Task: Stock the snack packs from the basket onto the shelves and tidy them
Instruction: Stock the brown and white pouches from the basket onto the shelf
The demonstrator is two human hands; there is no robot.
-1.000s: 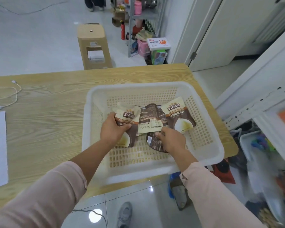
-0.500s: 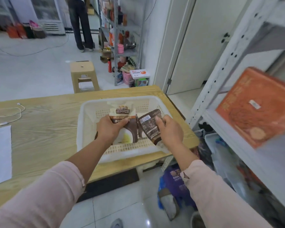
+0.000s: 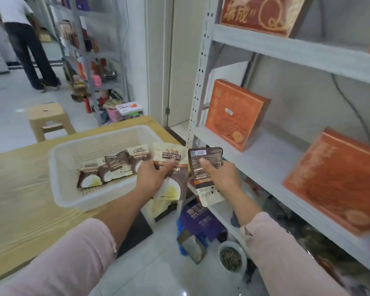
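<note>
Two snack packs are up and out of the basket (image 3: pixel 58 180), both carried rightward since half a second ago, when they hung over its middle! Starting on the left, the wooden tabletop (image 3: pixel 19 189) carries the white perforated basket, and several packs (image 3: pixel 113 167) lie in a loose overlapping row inside it, brown and cream with pale round pictures. Just past the basket's right rim comes the left grip (image 3: pixel 152 178), fingers curled round the cream pack (image 3: pixel 169 159), thumb laid across its front. That pack stands upright and faces us: cream top, dark logo band, brown middle, pale round picture at the bottom. Beside it, almost touching, the right grip (image 3: pixel 222 178) pinches the dark pack (image 3: pixel 203 159), thumb pressed on its face. We see its back: dark brown, barcode label along the top, fine print, an orange stripe, a pale foot. Both packs now hang over the floor, off the tabletop's edge, near the shelf (image 3: pixel 265 163) but not on it. That grey shelf, only at the frame's edge before, now fills the right side, with orange boxes (image 3: pixel 233 116) standing on it.
</note>
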